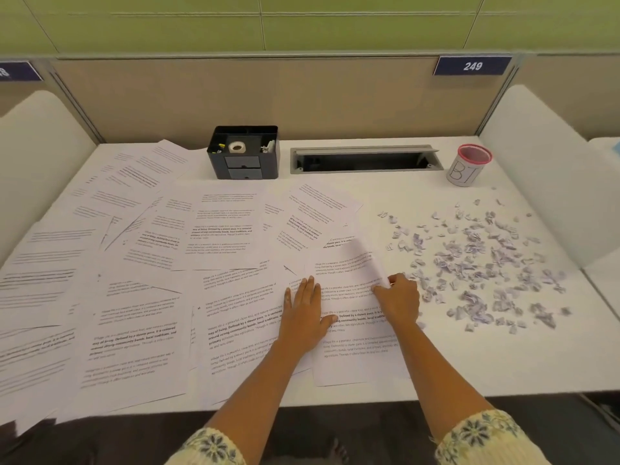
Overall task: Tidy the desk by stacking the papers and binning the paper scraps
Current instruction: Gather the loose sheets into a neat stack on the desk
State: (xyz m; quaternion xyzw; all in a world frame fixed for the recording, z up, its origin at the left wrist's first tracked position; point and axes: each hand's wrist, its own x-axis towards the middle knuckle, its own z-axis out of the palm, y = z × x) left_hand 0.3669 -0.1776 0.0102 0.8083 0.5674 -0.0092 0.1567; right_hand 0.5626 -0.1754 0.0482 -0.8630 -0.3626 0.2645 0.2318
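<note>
**Stacking under way, scraps not yet touched**

On my feed, the stacking step is the one in hand. The left hand lies flat with straight fingers, pressing down on pages near the front of the white desk. The right hand has its fingers curled over the right edge of a white printed sheet and pinches it. The sheet's far corner looks lifted and blurred. It sits between the two hands, on top of other pages.

The loose white printed papers fan across the left half and the middle, overlapping at all angles. The small torn paper scraps are scattered on the right. The white cup with a pink rim, apparently the bin, stands beyond them at the back. A black plastic desk organiser stands at back centre.

I judge the task barely started. Next I would square this sheet on the one beneath it, then draw in the neighbouring pages one at a time. Thin paper slides, so the flat hand should anchor the pile.
</note>
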